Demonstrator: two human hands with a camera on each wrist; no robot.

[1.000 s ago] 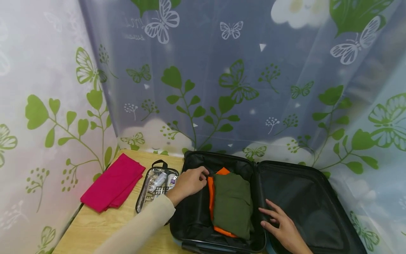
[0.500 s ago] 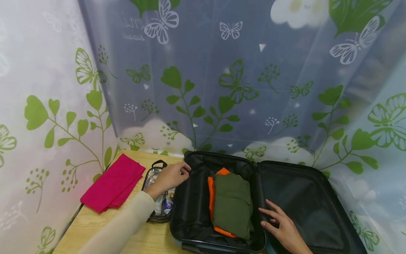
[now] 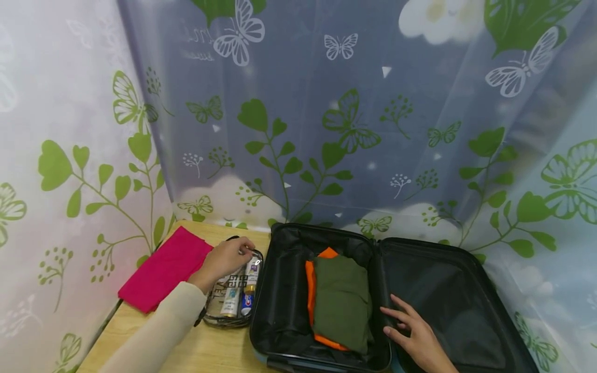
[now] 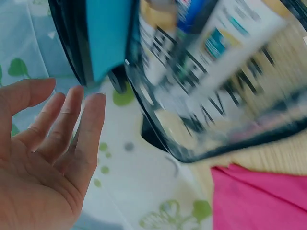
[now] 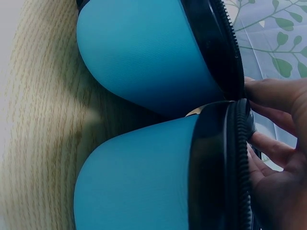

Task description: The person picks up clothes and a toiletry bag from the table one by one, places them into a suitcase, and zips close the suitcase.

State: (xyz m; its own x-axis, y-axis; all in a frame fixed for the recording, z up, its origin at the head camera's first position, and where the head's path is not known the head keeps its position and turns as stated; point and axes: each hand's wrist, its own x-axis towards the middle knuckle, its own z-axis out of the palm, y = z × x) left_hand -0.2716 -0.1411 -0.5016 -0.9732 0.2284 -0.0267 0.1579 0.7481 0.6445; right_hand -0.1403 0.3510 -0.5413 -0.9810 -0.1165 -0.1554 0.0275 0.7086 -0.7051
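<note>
My left hand (image 3: 226, 263) is above the clear toiletry bag (image 3: 237, 300), its fingers loosely bent with nothing between them. In the left wrist view the left hand (image 4: 53, 148) appears beside the black-edged bag (image 4: 192, 129), palm showing. Small bottles and tubes show through the bag's clear side, which has printed letters. My right hand (image 3: 417, 331) rests with spread fingers at the hinge side of the open suitcase (image 3: 284, 295). The right wrist view shows the right hand (image 5: 283, 139) touching the zippered edges where the two blue shells (image 5: 139, 177) meet.
Inside the suitcase's left half lies a folded dark green garment (image 3: 342, 303) over an orange one (image 3: 310, 290). The suitcase lid (image 3: 448, 305) lies open to the right. A folded pink cloth (image 3: 163, 269) lies at the left of the wooden table (image 3: 205, 352). A patterned curtain (image 3: 298, 129) hangs behind.
My left hand has moved left, from over the suitcase's left edge to above the toiletry bag, revealing more of the bag's contents. The right hand and the clothes have stayed in place.
</note>
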